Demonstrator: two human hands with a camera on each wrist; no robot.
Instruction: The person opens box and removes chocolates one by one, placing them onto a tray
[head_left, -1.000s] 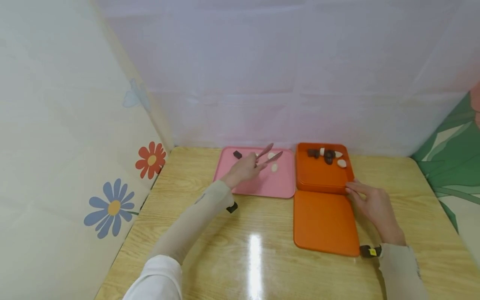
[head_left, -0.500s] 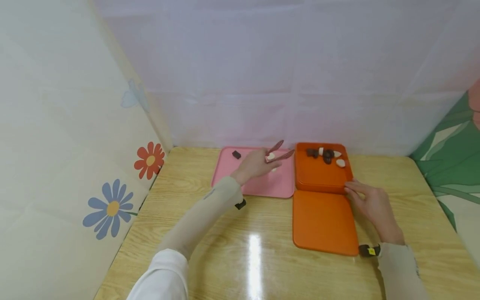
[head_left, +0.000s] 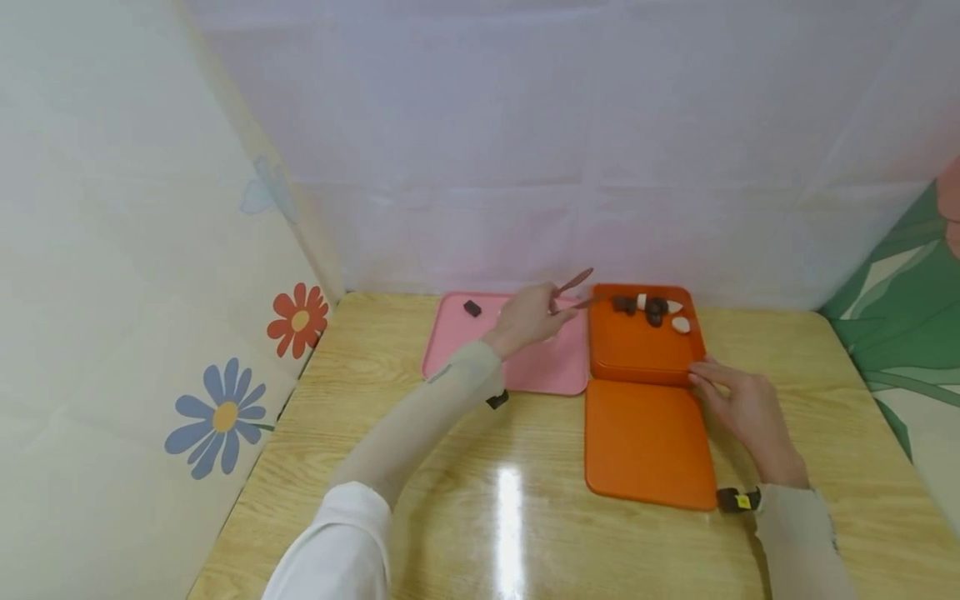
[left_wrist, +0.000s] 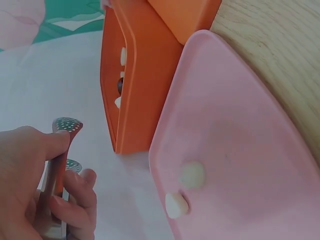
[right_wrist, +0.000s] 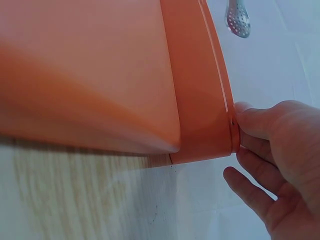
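My left hand grips metal tongs with perforated tips, spread apart. Nothing shows between the tips. In the head view, the hand is over the right part of the pink tray, with the tongs reaching toward the orange box. A dark block lies on the tray's left. Two white pieces lie on the tray in the left wrist view; the hand mostly hides them in the head view. Several dark and white pieces sit in the box. My right hand pinches the box's front right corner.
A flat orange lid lies on the wooden table, directly in front of the box. A pale cloth wall stands close behind the tray and box. A flowered panel borders the left side.
My left hand has moved right across the tray, carrying the tongs, whose tips now reach the box's left edge. My right hand has stayed at the box corner.
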